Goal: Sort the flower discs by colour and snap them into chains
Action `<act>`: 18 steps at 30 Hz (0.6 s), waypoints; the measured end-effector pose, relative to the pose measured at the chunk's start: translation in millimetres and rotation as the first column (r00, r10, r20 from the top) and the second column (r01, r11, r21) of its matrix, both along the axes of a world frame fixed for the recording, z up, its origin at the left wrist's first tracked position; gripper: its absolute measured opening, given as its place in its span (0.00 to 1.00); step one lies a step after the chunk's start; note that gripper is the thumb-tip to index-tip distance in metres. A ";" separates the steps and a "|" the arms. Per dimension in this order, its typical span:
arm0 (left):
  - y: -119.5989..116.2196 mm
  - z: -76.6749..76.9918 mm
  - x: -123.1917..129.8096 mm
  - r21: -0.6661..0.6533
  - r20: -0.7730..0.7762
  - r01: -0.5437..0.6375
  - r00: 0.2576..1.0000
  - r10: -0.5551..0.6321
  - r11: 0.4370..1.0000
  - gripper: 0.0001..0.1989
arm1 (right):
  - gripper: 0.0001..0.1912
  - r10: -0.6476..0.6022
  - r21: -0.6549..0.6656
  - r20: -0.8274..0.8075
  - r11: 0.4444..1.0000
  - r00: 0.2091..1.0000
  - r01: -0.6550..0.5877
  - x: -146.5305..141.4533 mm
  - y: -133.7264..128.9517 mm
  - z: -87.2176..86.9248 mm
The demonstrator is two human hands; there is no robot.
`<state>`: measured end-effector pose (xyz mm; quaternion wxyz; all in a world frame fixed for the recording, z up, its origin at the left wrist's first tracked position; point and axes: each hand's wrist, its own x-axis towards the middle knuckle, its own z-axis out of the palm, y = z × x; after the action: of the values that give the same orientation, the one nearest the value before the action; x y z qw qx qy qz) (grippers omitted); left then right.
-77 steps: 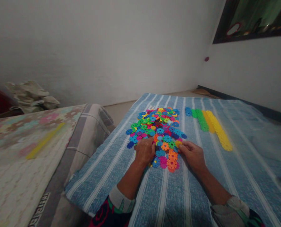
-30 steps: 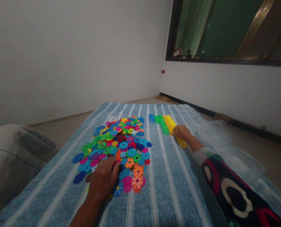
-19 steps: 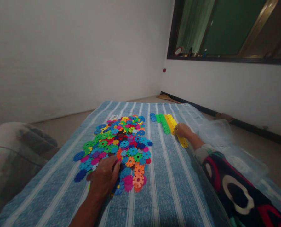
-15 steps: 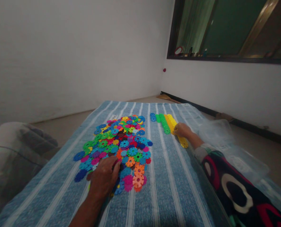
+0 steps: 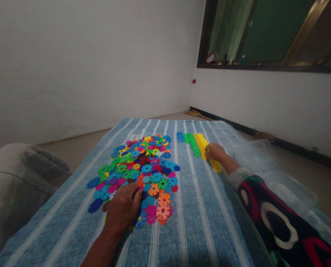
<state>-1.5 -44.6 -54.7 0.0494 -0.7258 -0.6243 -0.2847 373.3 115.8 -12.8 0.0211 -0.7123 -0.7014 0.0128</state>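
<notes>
Loose snowflake discs [image 5: 146,169], notched plastic pieces in many colours, lie in a heap on the striped cloth. My left hand [image 5: 123,205] rests on the near edge of that heap with its fingers curled and closed; whatever they hold is hidden beneath. Farther right, my right hand [image 5: 214,152] is closed in a pinch at the row of yellow snowflake discs [image 5: 216,166]. Its fingertips cover part of that row. Beside it run an orange-yellow row [image 5: 201,149], green rows [image 5: 193,146] and a short blue row [image 5: 180,137], the discs overlapping.
A blue-and-white striped cloth [image 5: 187,230] covers the work surface. Clear plastic containers or bags [image 5: 289,191] lie along the right edge, near my right sleeve. A person's clothed knee [image 5: 23,174] is at the left. White walls and a window [image 5: 265,33] stand behind.
Both hands stay almost in place, the left on the heap and the right at the yellow row. The view shifts very slightly.
</notes>
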 end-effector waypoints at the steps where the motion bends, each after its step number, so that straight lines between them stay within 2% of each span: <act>1: -0.1 0.5 0.3 -0.001 0.000 0.005 1.000 -0.005 1.000 0.15 | 0.15 -0.002 0.008 0.001 1.000 1.000 0.002 0.9 -0.9 0.7; 8: 0.1 1.8 0.1 -0.010 -0.021 0.011 1.000 -0.011 1.000 0.16 | 0.16 0.003 0.033 0.010 0.999 1.000 -0.004 -0.7 -14.7 1.7; 18: 0.0 0.7 0.3 -0.034 -0.007 0.002 1.000 -0.003 0.999 0.16 | 0.16 0.069 -0.008 0.082 0.998 0.994 -0.068 -13.7 -29.7 0.3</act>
<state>-1.3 -44.6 -54.0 0.0389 -0.7283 -0.6279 -0.2716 359.6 86.2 -12.5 -0.0101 -0.6879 -0.7256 -0.0137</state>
